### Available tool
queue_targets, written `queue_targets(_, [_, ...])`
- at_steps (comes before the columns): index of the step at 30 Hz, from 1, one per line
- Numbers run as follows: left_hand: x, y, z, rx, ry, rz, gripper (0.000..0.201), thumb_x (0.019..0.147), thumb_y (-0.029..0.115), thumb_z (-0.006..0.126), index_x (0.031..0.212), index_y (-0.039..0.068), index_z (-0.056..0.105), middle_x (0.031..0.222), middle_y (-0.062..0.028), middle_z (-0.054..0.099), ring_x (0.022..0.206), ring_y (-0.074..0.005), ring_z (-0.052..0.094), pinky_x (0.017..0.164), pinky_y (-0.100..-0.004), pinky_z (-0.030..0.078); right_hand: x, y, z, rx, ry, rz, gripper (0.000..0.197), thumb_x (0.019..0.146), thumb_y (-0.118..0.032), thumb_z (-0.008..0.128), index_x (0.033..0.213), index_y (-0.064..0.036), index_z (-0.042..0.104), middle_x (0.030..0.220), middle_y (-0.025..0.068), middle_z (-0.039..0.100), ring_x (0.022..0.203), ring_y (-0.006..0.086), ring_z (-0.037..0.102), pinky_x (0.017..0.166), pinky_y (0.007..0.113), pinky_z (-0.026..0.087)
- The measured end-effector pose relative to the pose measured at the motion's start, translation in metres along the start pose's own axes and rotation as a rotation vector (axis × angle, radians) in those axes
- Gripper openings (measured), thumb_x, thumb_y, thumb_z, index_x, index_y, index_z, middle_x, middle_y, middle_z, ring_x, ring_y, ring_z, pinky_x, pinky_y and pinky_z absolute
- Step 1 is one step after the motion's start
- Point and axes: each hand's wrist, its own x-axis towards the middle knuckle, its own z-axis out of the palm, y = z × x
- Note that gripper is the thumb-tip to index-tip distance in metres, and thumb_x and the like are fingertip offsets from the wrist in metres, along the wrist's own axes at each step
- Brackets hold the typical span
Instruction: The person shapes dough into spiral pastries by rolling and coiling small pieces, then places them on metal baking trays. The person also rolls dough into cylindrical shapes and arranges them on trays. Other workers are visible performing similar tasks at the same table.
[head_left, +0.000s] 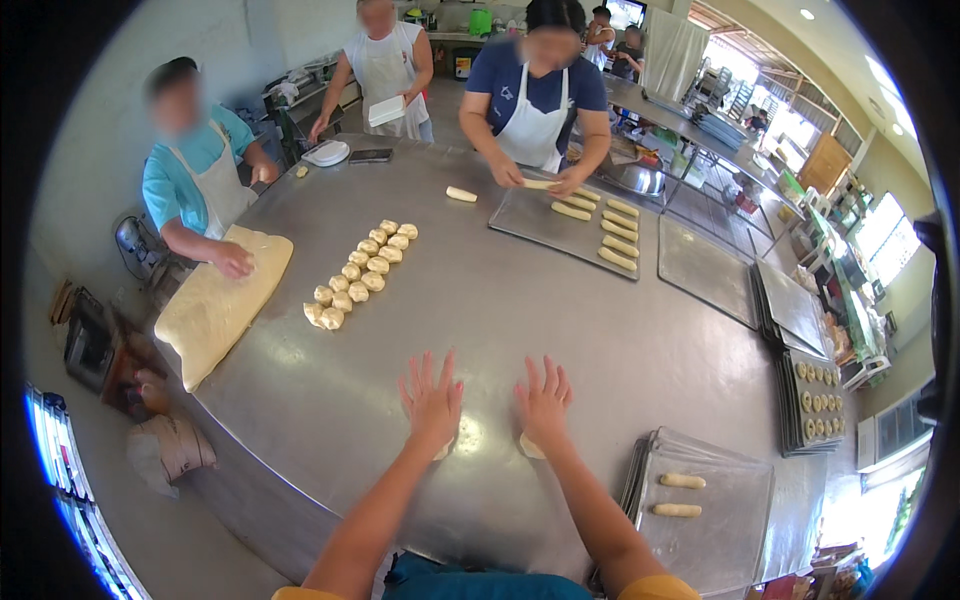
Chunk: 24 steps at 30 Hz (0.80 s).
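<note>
My left hand lies flat on the steel table with its fingers spread. Pale dough peeks out from beneath its palm. Beside it, my right hand is also open, palm down, over another piece of dough. Most of both pieces is hidden by my hands. Ahead and to the left, two rows of cut dough lumps sit on the table. To my right, two dough sticks rest on a metal tray.
A dough slab covers the table's left edge, under a co-worker's hand. Across from me, a person in an apron lays dough sticks on a baking tray. More trays line the right, one stack bearing shaped dough.
</note>
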Motion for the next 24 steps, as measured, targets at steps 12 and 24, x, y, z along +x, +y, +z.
queue_targets(12, [-0.007,-0.003,0.003,0.097,-0.038,-0.035,0.070,0.101,0.052,0.035,0.158,0.018,0.015,0.163,-0.0189,-0.002,0.149,-0.0418,-0.002,0.115,-0.0659,0.001,0.002,0.003,-0.012,0.155,0.004,0.126,0.070,0.099,-0.055,0.038,0.157,-0.0211,0.020,0.160,0.0166,0.019,0.145,0.0455,0.014,0.117,0.059,0.005])
queue_targets(24, [0.005,-0.019,0.026,-0.014,-0.021,-0.090,0.064,0.102,0.051,0.034,0.157,0.022,0.020,0.163,-0.0188,0.007,0.150,-0.0407,0.003,0.115,-0.0643,0.002,0.005,0.000,0.013,0.142,0.001,0.065,0.067,0.099,-0.052,0.040,0.155,-0.0187,0.026,0.158,0.0174,0.024,0.146,0.0431,0.015,0.117,0.058,0.007])
